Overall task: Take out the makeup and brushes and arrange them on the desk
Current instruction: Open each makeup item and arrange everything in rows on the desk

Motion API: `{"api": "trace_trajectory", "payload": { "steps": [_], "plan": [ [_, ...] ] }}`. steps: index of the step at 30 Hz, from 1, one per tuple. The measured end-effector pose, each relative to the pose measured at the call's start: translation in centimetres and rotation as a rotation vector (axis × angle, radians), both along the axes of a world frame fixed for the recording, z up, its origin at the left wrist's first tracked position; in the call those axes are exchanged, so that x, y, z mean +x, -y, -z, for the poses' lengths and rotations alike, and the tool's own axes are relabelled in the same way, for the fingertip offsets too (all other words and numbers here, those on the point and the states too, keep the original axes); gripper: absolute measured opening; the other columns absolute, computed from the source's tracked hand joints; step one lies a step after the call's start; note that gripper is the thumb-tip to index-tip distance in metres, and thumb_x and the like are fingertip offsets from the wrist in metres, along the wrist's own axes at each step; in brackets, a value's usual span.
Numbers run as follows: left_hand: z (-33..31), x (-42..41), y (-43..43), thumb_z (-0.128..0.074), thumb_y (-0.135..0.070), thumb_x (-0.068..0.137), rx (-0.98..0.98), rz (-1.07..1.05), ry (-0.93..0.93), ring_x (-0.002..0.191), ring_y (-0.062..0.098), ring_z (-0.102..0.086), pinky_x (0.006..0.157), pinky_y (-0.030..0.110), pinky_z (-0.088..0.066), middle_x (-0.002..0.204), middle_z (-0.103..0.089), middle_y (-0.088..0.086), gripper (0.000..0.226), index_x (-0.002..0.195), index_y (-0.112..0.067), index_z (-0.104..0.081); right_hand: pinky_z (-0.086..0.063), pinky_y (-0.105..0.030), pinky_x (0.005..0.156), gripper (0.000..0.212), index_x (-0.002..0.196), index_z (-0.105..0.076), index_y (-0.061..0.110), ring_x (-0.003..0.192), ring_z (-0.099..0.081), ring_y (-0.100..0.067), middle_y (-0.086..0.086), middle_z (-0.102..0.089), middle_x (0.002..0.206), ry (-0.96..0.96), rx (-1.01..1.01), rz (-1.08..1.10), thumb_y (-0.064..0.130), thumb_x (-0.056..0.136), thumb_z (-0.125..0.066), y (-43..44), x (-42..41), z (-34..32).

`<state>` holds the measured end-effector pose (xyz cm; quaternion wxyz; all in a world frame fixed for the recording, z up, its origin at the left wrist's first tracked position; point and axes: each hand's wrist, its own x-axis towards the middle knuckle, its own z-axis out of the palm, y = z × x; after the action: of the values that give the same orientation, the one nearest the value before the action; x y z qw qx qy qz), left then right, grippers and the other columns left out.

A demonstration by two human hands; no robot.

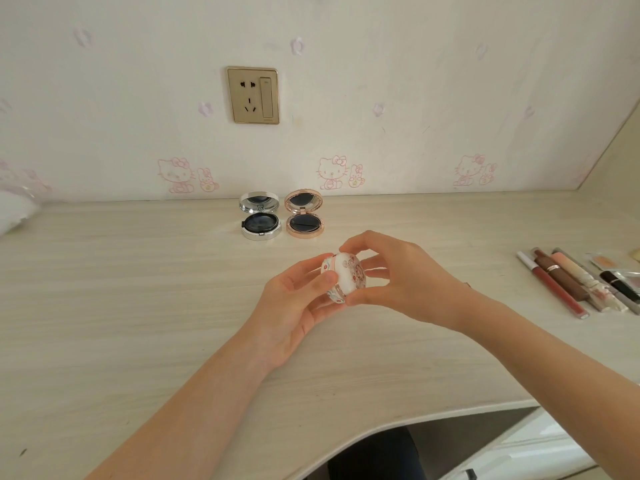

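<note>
Left hand (294,299) and right hand (401,282) gripping floral compact (348,275) mid-frame over desk (138,289), silver compact (259,221) and gold compact (304,220) open above, lipsticks (568,282) far right.

Table (138,289): pale wood-grain top, curved front edge, set against the wall. At the back centre, a silver compact (260,224) and a rose-gold compact (304,225) lie just beside each other, both with lids raised and mirrors showing. At the right edge, slim cosmetic tubes (562,278) lie side by side, angled alike. At the far left edge, a white fluffy item (14,213), partly out of view.
</note>
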<state>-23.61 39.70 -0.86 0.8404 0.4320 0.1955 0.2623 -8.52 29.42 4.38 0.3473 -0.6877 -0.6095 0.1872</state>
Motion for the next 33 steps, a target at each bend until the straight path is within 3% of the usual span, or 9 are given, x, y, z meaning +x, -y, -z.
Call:
{"api": "trace_trajectory", "payload": {
  "steps": [3, 6, 9, 12, 15, 18, 23, 29, 33],
  "plan": [
    [-0.1, -0.1, 0.0, -0.077, -0.011, 0.073, -0.030, 0.028, 0.074, 0.109, 0.037, -0.064, 0.082, 0.044, -0.057, 0.121, -0.065, 0.018, 0.050, 0.120, -0.007, -0.062, -0.050, -0.025, 0.096, 0.055, 0.116, -0.055, 0.030, 0.109, -0.059, -0.003, 0.018, -0.057, 0.118, -0.016, 0.034, -0.054, 0.017, 0.070, -0.083, 0.2, 0.1, -0.3],
    [-0.2, -0.1, 0.1, -0.072, -0.022, 0.081, -0.094, 0.068, 0.097, 0.111, 0.037, -0.062, 0.082, 0.041, -0.057, 0.125, -0.062, 0.019, 0.048, 0.123, -0.004, -0.061, -0.046, -0.015, 0.096, 0.058, 0.114, -0.054, 0.031, 0.115, -0.054, 0.000, 0.014, -0.056, 0.118, -0.037, 0.043, -0.107, 0.003, 0.070, -0.080, 0.3, 0.3, -0.8],
    [-0.3, 0.0, 0.2, -0.071, -0.029, 0.079, -0.141, 0.075, 0.051, 0.106, 0.035, -0.065, 0.080, 0.037, -0.057, 0.121, -0.064, 0.023, 0.039, 0.108, -0.003, -0.071, -0.043, -0.010, 0.096, 0.061, 0.114, -0.052, 0.030, 0.117, -0.051, 0.002, 0.011, -0.054, 0.118, 0.005, 0.038, -0.145, -0.003, 0.069, -0.077, 0.3, 0.4, -1.0],
    [-0.2, 0.1, 0.2, -0.071, -0.028, 0.077, -0.123, 0.071, 0.020, 0.101, 0.032, -0.066, 0.080, 0.036, -0.057, 0.113, -0.067, 0.023, 0.034, 0.100, -0.004, -0.074, -0.044, -0.017, 0.099, 0.061, 0.116, -0.052, 0.029, 0.120, -0.050, 0.000, 0.008, -0.053, 0.120, -0.031, 0.012, -0.160, -0.004, 0.070, -0.076, 0.3, 0.5, -0.9],
    [-0.1, 0.1, 0.1, -0.069, -0.021, 0.078, -0.071, 0.052, 0.019, 0.101, 0.031, -0.067, 0.082, 0.036, -0.057, 0.115, -0.066, 0.023, 0.038, 0.110, 0.000, -0.069, -0.047, -0.030, 0.101, 0.058, 0.118, -0.052, 0.037, 0.122, -0.049, 0.000, 0.012, -0.051, 0.126, -0.058, -0.030, -0.147, 0.007, 0.075, -0.076, 0.5, 0.8, -0.8],
    [0.1, 0.0, -0.1, -0.071, -0.014, 0.074, -0.016, 0.016, 0.008, 0.102, 0.031, -0.067, 0.084, 0.036, -0.057, 0.115, -0.067, 0.021, 0.048, 0.119, -0.001, -0.061, -0.051, -0.030, 0.096, 0.055, 0.121, -0.052, 0.043, 0.119, -0.051, 0.003, 0.022, -0.051, 0.127, -0.107, -0.054, -0.055, 0.027, 0.075, -0.079, 0.5, 0.9, -0.5],
    [0.3, 0.0, -0.1, -0.073, 0.000, 0.071, 0.051, -0.030, 0.032, 0.100, 0.029, -0.068, 0.085, 0.035, -0.056, 0.115, -0.068, 0.018, 0.047, 0.116, -0.006, -0.062, -0.052, -0.030, 0.092, 0.056, 0.126, -0.053, 0.037, 0.111, -0.056, 0.002, 0.025, -0.055, 0.124, -0.095, -0.109, 0.042, 0.043, 0.075, -0.075, 0.2, 0.9, 0.1],
    [0.5, -0.1, -0.1, -0.075, 0.010, 0.066, 0.193, -0.074, 0.009, 0.103, 0.028, -0.068, 0.085, 0.034, -0.056, 0.117, -0.067, 0.011, 0.054, 0.114, -0.009, -0.062, -0.060, -0.032, 0.076, 0.042, 0.124, -0.057, 0.028, 0.093, -0.068, -0.004, 0.016, -0.062, 0.116, -0.256, -0.125, 0.085, 0.048, 0.087, -0.058, -0.2, 0.5, 0.5],
    [0.6, 0.0, 0.2, -0.075, 0.008, 0.064, 0.321, -0.068, 0.005, 0.108, 0.028, -0.066, 0.088, 0.037, -0.055, 0.121, -0.066, 0.009, 0.055, 0.115, -0.009, -0.060, -0.060, -0.028, 0.069, 0.033, 0.114, -0.060, 0.030, 0.085, -0.069, -0.004, 0.014, -0.065, 0.107, -0.303, -0.149, 0.101, 0.047, 0.085, -0.063, -0.6, 0.3, 0.9]
  ]
}}
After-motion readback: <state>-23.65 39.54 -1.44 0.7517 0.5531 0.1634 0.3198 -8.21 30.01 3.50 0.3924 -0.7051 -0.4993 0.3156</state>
